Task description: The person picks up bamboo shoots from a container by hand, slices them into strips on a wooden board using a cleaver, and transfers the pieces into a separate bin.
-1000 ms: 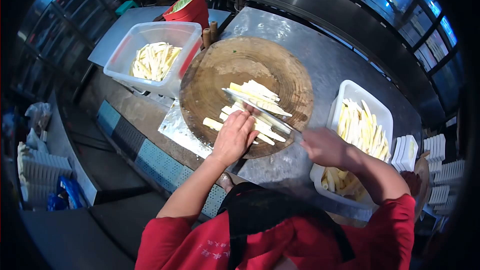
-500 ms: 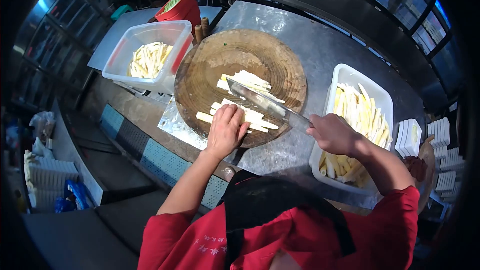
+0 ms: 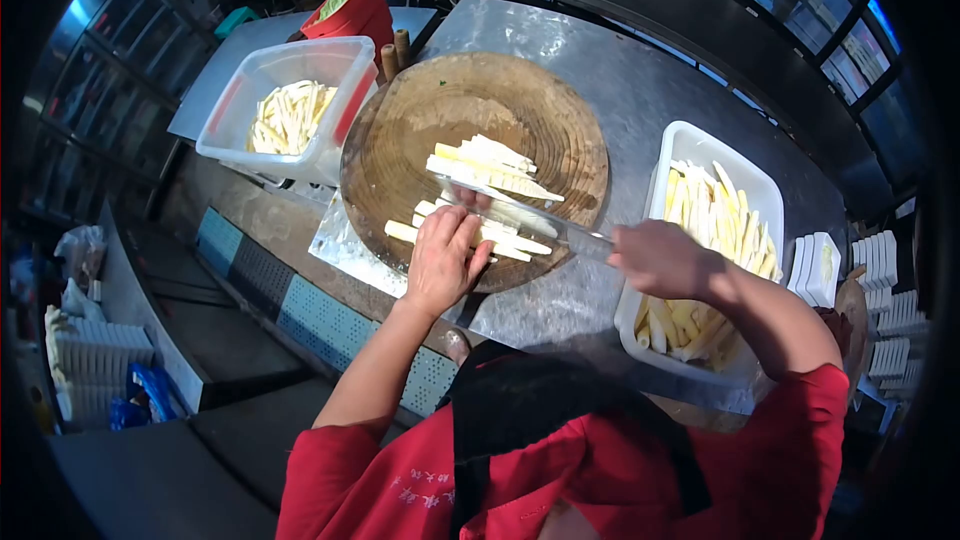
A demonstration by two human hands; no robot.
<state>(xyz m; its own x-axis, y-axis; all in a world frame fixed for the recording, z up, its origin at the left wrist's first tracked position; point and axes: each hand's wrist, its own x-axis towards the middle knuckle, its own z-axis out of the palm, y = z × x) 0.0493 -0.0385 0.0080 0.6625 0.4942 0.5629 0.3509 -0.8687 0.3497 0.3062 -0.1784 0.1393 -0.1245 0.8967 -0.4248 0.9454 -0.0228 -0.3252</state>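
My right hand [image 3: 660, 260] grips a cleaver [image 3: 510, 215] by its handle. The blade lies slantwise over the round wooden chopping block [image 3: 395, 125], its edge close beside my left fingers. My left hand [image 3: 442, 265] is closed over several pale bamboo shoots [image 3: 518, 244], pressing them against the block with bent fingers. My palm and the blade hide part of those shoots. On the far side of the blade rests a pile of cut bamboo shoots [image 3: 488, 162].
A white tub [image 3: 652, 195] of long bamboo shoots stands at my right. Beyond the block to the left is a clear plastic tub [image 3: 222, 130] with cut pieces, and behind it a red container [image 3: 368, 18]. Stacked white trays [image 3: 888, 315] stand at far right.
The cleaver has come nearer to my left hand, from beside the far pile to the shoots under my fingers. My left hand keeps its hold on the shoots.
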